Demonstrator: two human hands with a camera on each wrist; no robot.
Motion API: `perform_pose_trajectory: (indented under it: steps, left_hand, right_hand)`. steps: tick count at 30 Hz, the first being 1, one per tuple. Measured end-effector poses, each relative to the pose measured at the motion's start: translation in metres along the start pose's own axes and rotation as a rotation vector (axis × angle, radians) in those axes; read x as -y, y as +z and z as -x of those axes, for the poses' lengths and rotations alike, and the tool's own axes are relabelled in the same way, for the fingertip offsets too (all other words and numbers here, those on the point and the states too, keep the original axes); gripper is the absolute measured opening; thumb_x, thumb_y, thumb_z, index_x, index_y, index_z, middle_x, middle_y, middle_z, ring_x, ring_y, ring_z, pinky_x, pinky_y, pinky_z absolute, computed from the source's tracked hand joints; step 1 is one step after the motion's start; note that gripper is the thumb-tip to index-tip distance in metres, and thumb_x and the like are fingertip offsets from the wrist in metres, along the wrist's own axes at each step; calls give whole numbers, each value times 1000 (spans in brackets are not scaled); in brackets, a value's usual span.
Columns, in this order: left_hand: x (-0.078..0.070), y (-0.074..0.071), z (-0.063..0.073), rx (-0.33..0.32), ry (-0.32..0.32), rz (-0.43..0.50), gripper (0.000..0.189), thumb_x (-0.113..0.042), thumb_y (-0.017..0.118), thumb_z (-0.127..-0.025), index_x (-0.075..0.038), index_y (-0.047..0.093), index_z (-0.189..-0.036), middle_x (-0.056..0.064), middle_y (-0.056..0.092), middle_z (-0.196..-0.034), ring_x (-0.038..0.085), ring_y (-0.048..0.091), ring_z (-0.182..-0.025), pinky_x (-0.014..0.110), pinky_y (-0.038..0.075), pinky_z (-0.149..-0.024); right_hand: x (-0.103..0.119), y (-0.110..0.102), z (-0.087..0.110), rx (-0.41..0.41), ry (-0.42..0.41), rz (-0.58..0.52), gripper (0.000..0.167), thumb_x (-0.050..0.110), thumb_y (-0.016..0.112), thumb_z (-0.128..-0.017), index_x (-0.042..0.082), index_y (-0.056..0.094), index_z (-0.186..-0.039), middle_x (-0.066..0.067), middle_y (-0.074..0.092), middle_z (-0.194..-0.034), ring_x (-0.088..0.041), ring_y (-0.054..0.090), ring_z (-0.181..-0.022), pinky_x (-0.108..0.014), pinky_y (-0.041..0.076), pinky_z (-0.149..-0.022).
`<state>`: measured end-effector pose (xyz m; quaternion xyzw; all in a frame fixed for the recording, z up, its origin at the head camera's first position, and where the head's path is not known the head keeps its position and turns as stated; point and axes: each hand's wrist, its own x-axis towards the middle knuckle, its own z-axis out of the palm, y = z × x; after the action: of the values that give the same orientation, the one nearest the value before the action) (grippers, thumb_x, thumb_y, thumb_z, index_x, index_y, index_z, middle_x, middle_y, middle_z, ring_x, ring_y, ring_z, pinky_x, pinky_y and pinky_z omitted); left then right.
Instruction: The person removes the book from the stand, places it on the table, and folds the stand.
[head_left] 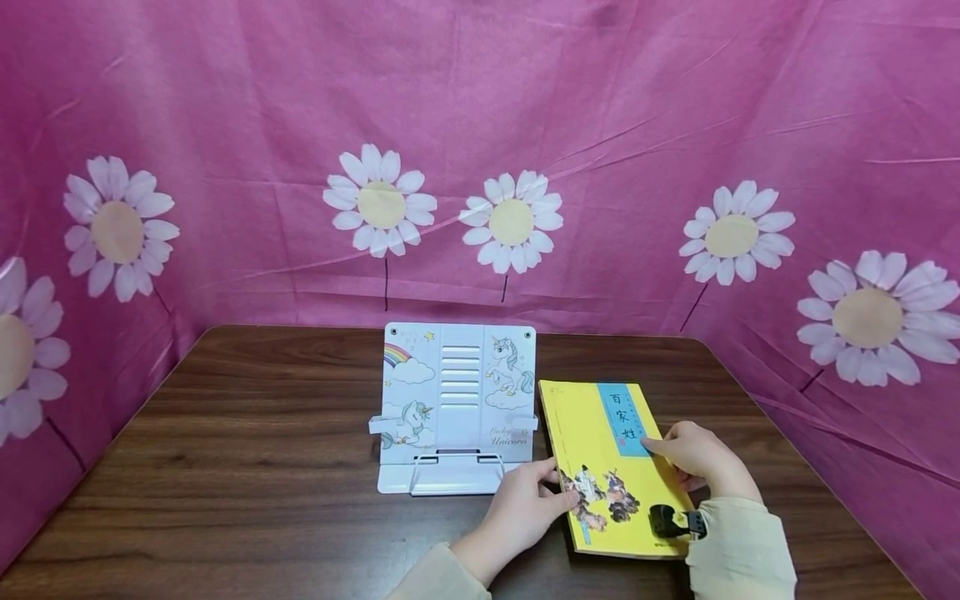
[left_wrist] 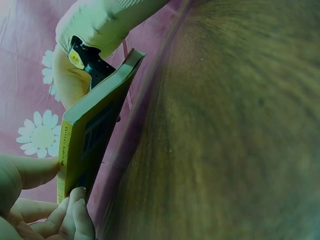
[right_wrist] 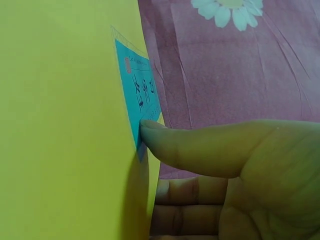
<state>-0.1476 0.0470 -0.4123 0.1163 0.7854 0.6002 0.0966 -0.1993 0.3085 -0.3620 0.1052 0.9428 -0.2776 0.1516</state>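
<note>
Both hands hold a yellow book (head_left: pixel 600 467) with a blue title panel and small painted figures on its cover. My left hand (head_left: pixel 527 504) pinches its left edge, the thumb on the cover and the fingers beneath. At the opposite edge my right hand (head_left: pixel 701 458) grips with the thumb (right_wrist: pixel 180 147) on the blue panel and the fingers behind. In the left wrist view the book (left_wrist: pixel 102 95) appears raised from the table, its page edges showing. Just left of it stands a white book stand (head_left: pixel 459 400) with unicorn pictures, slots and a wire ledge at the front.
The brown wooden table (head_left: pixel 247 467) stretches out on both sides of the stand. A pink cloth (head_left: pixel 600 100) with white daisies hangs behind and along the sides. A black strap camera (head_left: pixel 671 522) on the right wrist overlaps the book's lower corner.
</note>
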Motion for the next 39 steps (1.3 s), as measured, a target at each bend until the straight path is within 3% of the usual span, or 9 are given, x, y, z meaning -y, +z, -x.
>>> perform_pose_trajectory:
  steps: [39]
  left_hand:
    - [3,1,0,28,-42,-67,63,-26,78,-85,8,56,-134,1,70,-102,2,57,-69,22,48,-62]
  right_hand:
    - [1,5,-3,17,13,41,40,36,63,-96,-1,49,-88,-7,46,-71,-20,46,-59,-33,51,-57]
